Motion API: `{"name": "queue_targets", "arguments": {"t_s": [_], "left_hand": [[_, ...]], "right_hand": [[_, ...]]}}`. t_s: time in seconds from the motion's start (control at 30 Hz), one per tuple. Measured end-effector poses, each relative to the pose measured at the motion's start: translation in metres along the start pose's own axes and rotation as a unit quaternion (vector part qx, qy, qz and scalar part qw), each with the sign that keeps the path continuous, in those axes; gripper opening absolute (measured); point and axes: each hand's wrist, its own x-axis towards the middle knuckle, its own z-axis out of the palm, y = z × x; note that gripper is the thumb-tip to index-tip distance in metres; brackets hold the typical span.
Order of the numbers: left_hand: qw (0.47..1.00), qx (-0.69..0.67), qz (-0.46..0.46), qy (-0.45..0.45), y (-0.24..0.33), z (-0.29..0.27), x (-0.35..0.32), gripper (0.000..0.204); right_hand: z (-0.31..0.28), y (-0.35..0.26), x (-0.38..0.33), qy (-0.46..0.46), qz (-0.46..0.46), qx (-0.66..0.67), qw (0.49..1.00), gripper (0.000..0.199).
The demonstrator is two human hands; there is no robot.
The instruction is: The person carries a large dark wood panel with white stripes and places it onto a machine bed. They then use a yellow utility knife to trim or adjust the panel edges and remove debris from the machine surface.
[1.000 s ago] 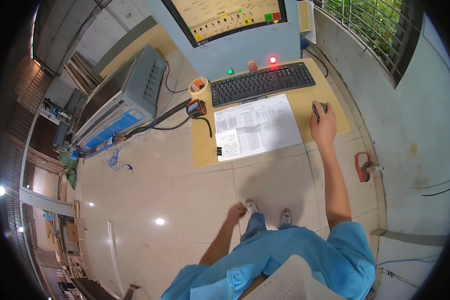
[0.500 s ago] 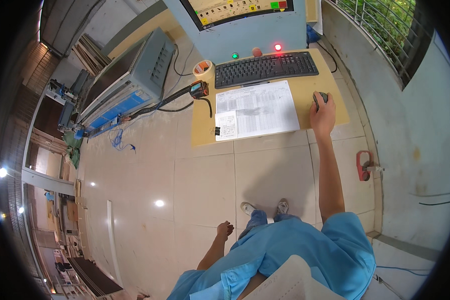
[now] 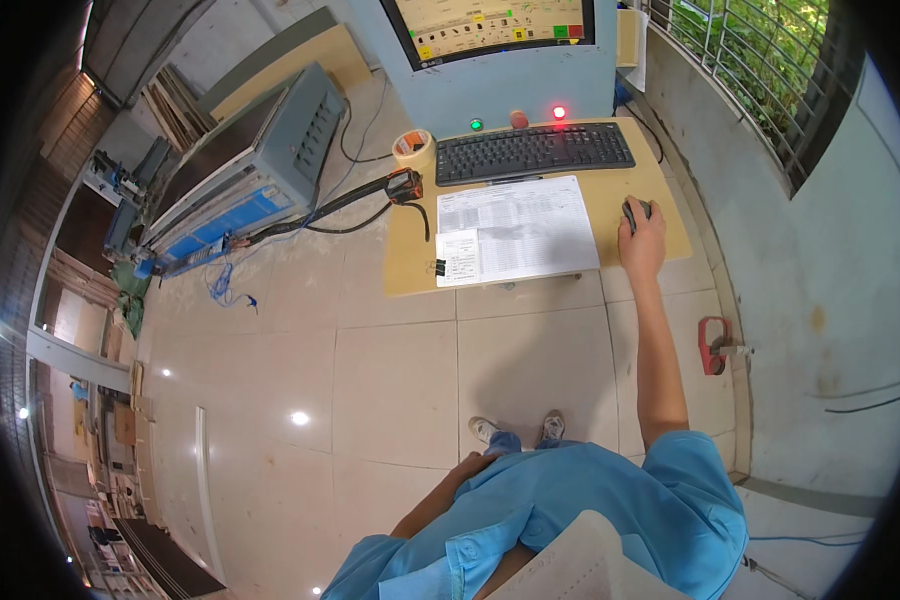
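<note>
The mouse [image 3: 632, 212] is gripped by the right hand [image 3: 645, 248], its fingers curved over it, near the right edge of the worktop [image 3: 410, 268]. To its left, 2 paper sheets [image 3: 530, 232] are laid below the keyboard [image 3: 535, 153]. The left hand [image 3: 473, 465] is held low beside the blue shirt [image 3: 580, 490]; its fingers' spread cannot be told.

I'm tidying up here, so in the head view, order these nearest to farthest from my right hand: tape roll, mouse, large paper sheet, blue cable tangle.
1. Mouse, under the right hand
2. Large paper sheet, just left
3. Tape roll, farther left, beside the keyboard
4. Blue cable tangle, far left
</note>
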Motion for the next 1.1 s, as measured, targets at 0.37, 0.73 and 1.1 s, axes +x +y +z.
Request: {"name": "queue_targets", "arguments": {"t_s": [0.37,0.73,1.1], "left_hand": [[0.991,-0.120,-0.028,0.046,-0.034,-0.029,0.015,0.052],[0.963,0.160,0.157,0.150,-0.083,-0.044,0.025,0.053],[0.850,-0.468,-0.050,0.236,-0.110,-0.114,-0.004,0.047]], "right_hand": [[0.001,0.006,0.005,-0.019,-0.019,-0.020,0.999,0.057],[0.011,0.022,0.008,0.001,-0.007,-0.062,0.998,0.063],[0.024,0.049,0.015,0.011,-0.036,-0.077,0.996,0.069]]}}
